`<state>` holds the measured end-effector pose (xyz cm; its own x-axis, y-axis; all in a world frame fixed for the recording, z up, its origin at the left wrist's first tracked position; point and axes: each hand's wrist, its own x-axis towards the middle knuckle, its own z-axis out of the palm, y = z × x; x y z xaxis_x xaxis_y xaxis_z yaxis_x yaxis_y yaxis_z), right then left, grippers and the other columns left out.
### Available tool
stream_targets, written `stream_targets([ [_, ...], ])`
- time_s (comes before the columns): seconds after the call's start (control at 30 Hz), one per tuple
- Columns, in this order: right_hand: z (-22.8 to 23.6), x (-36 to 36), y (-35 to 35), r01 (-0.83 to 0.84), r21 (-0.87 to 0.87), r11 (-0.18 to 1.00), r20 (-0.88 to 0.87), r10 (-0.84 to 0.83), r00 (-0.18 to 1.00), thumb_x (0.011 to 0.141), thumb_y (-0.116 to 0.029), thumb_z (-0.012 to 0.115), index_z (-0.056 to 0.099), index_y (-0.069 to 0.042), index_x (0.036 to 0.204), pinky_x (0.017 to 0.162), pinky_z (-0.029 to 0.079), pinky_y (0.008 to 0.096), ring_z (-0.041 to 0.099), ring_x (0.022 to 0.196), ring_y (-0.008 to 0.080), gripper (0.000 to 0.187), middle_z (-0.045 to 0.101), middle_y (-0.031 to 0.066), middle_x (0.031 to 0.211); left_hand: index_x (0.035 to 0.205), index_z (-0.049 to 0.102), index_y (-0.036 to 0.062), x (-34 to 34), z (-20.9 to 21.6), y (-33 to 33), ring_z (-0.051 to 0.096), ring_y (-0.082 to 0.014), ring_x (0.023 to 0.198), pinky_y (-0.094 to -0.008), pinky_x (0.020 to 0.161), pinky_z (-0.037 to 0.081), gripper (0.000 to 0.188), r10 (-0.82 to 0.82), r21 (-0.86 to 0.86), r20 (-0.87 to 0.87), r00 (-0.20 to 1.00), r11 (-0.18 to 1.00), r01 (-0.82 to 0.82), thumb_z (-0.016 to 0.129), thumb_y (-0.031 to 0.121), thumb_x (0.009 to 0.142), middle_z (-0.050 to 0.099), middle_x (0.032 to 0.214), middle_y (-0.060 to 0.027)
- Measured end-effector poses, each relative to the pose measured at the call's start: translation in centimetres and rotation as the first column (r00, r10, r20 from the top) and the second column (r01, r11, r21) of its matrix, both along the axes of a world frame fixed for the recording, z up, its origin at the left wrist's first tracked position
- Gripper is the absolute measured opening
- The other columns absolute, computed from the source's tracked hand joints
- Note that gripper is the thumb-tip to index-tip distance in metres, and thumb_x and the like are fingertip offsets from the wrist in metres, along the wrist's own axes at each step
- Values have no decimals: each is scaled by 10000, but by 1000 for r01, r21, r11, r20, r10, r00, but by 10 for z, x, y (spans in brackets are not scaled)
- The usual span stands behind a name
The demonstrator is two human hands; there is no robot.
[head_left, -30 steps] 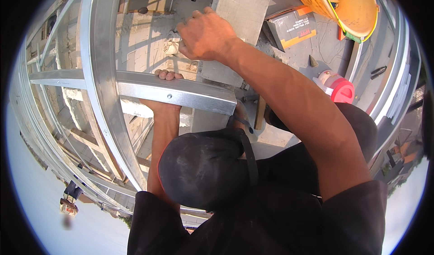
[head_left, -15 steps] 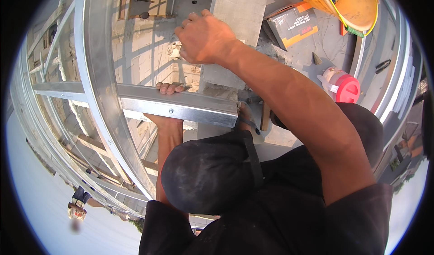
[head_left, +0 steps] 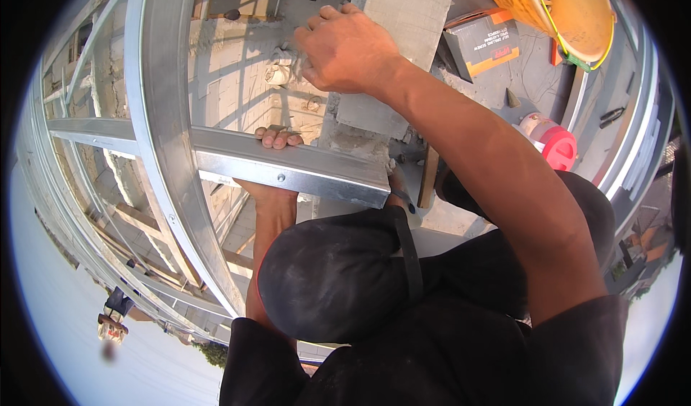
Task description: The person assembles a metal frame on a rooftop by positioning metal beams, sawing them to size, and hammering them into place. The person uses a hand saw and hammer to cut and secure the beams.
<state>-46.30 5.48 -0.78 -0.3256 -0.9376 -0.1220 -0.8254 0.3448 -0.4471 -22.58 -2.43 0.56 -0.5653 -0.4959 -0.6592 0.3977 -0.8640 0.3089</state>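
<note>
My left hand (head_left: pixel 279 139) is wrapped around a silver metal channel beam (head_left: pixel 288 168), its fingertips over the far edge and the wrist passing beneath. The beam's free end points right, close to the concrete ledge; a screw head shows on its near face. My right hand (head_left: pixel 349 52) is raised beyond the beam, above the left edge of the concrete ledge (head_left: pixel 403 17). Its fingers are curled in, and whatever they may hold is hidden. A wide upright-looking metal channel (head_left: pixel 169 96) crosses the beam on the left.
Below the frame is a deep drop to a lower floor (head_left: pixel 223 68). At right are a screw carton (head_left: pixel 482 46), a yellow hard hat-like container (head_left: pixel 576 17) and a red-lidded jar (head_left: pixel 558 149). Another person (head_left: pixel 114 319) is far off at lower left.
The whole view has shifted slightly, so the beam and ledge appear further right. My right hand has moved a little to the right, still curled. My left hand keeps its grip on the beam.
</note>
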Motion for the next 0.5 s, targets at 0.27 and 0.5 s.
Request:
stream_targets([
  [0.27, -4, 3, -1, -1, -131, 991, -90, -11, 996, 891, -318, 640, 687, -36, 1049, 969, 517, 447, 652, 1075, 292, 326, 705, 122, 995, 932, 578, 69, 1, 2, -4, 547, -224, 734, -416, 824, 475, 533, 40, 19, 151, 988, 999, -44, 411, 571, 995, 562, 773, -56],
  [0.5, 2, 3, -3, -54, -102, 993, -118, 42, 992, 927, -333, 636, 707, -34, 1101, 978, 516, 441, 668, 1092, 293, 353, 736, 124, 1049, 1440, 406, -84, 16, 23, 10, 566, -395, 1221, -537, 1097, 415, 902, -98, -113, 213, 972, 986, 124, 375, 707, 1008, 545, 1374, -245],
])
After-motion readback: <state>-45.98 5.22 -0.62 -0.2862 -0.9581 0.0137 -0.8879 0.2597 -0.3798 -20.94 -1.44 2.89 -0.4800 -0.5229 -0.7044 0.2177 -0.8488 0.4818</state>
